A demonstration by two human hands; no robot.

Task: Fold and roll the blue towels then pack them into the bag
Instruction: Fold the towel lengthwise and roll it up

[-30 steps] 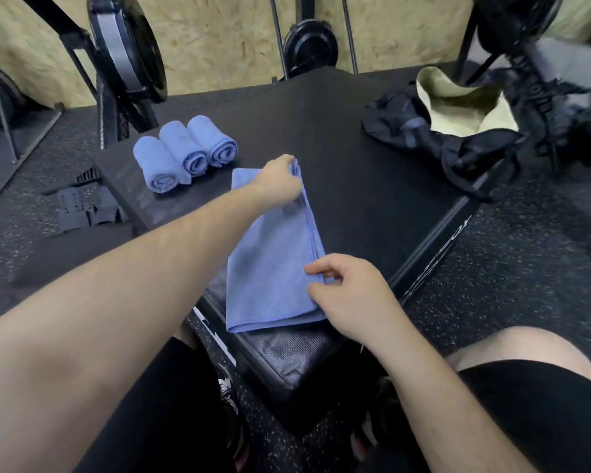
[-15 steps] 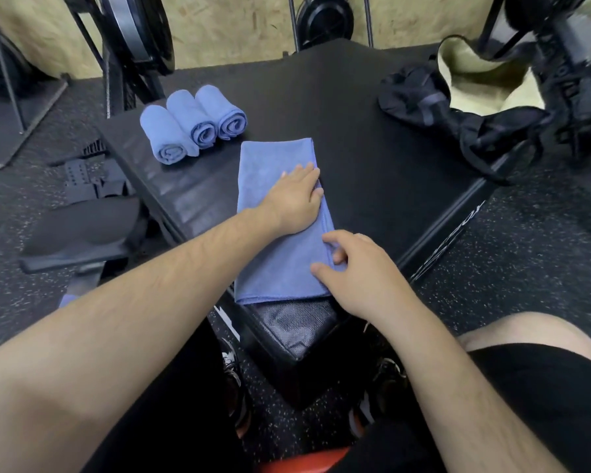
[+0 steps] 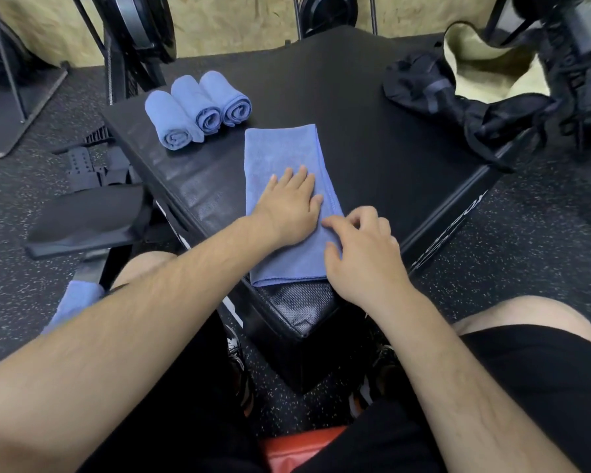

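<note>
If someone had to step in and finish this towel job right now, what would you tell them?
Left hand: flat, pressing the folded towel.
Right hand: fingers curled at the towel's near right edge, holding nothing.
Done: three rolled towels lie side by side at the far left of the black box; the fourth is folded into a long strip.
Left: roll that strip, then pack all four into the open bag, far right.

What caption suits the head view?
Left hand flattens folded blue towel; right hand at its edge, three rolled towels beside.
</note>
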